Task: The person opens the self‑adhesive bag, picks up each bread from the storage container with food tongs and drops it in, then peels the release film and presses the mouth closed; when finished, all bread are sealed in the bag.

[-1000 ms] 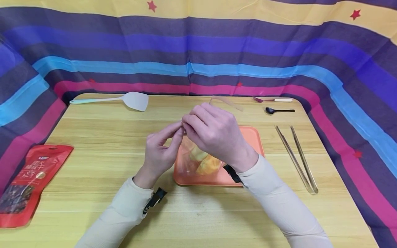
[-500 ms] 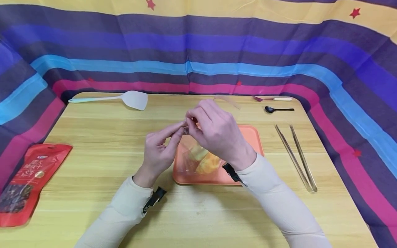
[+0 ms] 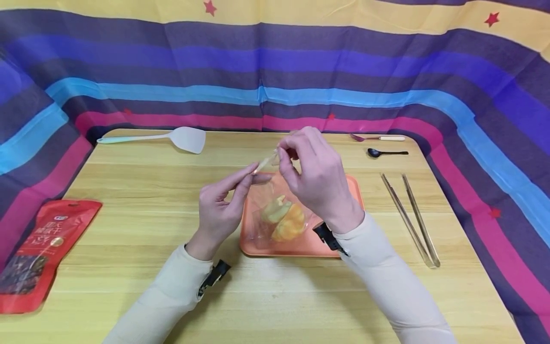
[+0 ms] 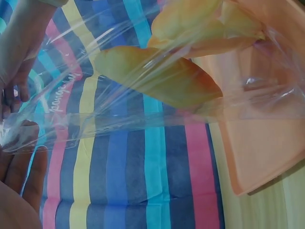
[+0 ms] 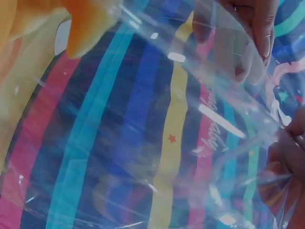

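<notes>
A clear plastic bag (image 4: 95, 126) stretches between the orange tray (image 3: 253, 249) and both hands. Inside it are an orange-yellow piece of food (image 3: 290, 223) and a paler yellow-green piece (image 3: 275, 210), soft and bread-like in look. My left hand (image 3: 220, 205) pinches the bag's top edge between thumb and fingers. Up and to its right, my right hand (image 3: 315, 174) pinches another part of that edge, the film pulled taut between them. White lettering shows on the film in both wrist views. The right hand and forearm cover the tray's right part.
Metal tongs (image 3: 410, 220) lie right of the tray. Behind them are a black spoon (image 3: 386, 153) and a fork (image 3: 380, 138). A white spatula (image 3: 186, 139) lies at the back left, a red food pouch (image 3: 47, 253) at the left edge. A striped cloth (image 3: 215, 62) surrounds the table.
My right hand has moved up and right, away from the left hand, drawing the bag's edge out between them. The left hand has stayed nearly in place; the food shows more fully.
</notes>
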The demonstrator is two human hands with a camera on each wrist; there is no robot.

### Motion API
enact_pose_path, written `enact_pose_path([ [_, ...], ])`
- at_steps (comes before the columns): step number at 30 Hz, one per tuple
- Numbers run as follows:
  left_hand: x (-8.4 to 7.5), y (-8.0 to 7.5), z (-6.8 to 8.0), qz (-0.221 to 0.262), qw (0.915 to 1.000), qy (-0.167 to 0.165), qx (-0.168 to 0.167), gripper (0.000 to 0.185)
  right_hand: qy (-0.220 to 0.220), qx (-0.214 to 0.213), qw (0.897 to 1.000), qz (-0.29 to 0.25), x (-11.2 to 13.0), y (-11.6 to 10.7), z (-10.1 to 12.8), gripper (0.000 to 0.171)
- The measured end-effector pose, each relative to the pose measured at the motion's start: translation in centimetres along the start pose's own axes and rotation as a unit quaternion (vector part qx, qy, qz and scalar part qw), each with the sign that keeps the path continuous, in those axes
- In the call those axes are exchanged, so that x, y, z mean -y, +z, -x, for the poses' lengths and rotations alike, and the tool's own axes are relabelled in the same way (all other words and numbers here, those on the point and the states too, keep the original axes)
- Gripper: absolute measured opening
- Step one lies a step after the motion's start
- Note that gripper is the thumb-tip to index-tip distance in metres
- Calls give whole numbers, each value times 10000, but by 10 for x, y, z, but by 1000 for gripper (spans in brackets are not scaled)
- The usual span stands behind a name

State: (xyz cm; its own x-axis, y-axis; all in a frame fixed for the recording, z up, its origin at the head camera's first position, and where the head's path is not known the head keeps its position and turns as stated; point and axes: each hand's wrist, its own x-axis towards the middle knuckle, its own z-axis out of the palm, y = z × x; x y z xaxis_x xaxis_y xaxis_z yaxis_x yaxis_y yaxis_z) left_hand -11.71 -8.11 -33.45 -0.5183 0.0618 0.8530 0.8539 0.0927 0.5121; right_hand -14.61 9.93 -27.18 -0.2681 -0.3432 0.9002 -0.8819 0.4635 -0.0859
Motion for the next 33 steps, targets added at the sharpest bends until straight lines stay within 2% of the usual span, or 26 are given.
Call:
enact_pose_path([
  [5, 2, -1, 1, 119, 9998, -136, 63, 29, 685, -396, 9952, -581, -1, -6, 3, 13],
  [8, 4, -1, 1, 182, 9995, -262, -5, 24, 1377, -802, 9797, -1217, -4, -12, 4, 16],
  [11, 6, -3, 2, 179, 9990, -388, -118, 21, 2090, -1239, 9492, -2000, -7, -20, 5, 13],
  [14, 7, -4, 3, 181, 9984, -490, -236, 21, 2552, -1614, 9132, -2737, -10, -27, 4, 8],
  [18, 7, -4, 4, 220, 9972, -623, -364, 18, 2757, -2078, 8666, -3602, -19, -35, 3, 6],
  [21, 7, -4, 4, 261, 9962, -709, -425, 16, 2834, -2431, 8240, -4261, -26, -40, 1, 7],
  [24, 7, -4, 4, 309, 9954, -788, -453, 15, 2931, -2751, 7874, -4673, -33, -46, -1, 7],
  [25, 7, -5, 4, 362, 9949, -819, -456, 14, 2970, -2820, 7796, -4738, -35, -48, -1, 7],
  [26, 7, -5, 4, 399, 9945, -847, -460, 14, 3004, -2850, 7783, -4719, -38, -51, -1, 8],
  [27, 7, -5, 4, 440, 9941, -873, -468, 14, 3064, -2916, 7715, -4753, -40, -53, -1, 9],
  [30, 8, -5, 4, 542, 9930, -930, -477, 14, 3107, -3089, 7654, -4714, -46, -60, -1, 11],
  [32, 9, -6, 4, 505, 9932, -934, -482, 14, 3094, -3302, 7576, -4705, -50, -65, -1, 12],
  [33, 9, -6, 5, 469, 9934, -930, -481, 13, 3094, -3460, 7478, -4746, -52, -68, -2, 12],
])
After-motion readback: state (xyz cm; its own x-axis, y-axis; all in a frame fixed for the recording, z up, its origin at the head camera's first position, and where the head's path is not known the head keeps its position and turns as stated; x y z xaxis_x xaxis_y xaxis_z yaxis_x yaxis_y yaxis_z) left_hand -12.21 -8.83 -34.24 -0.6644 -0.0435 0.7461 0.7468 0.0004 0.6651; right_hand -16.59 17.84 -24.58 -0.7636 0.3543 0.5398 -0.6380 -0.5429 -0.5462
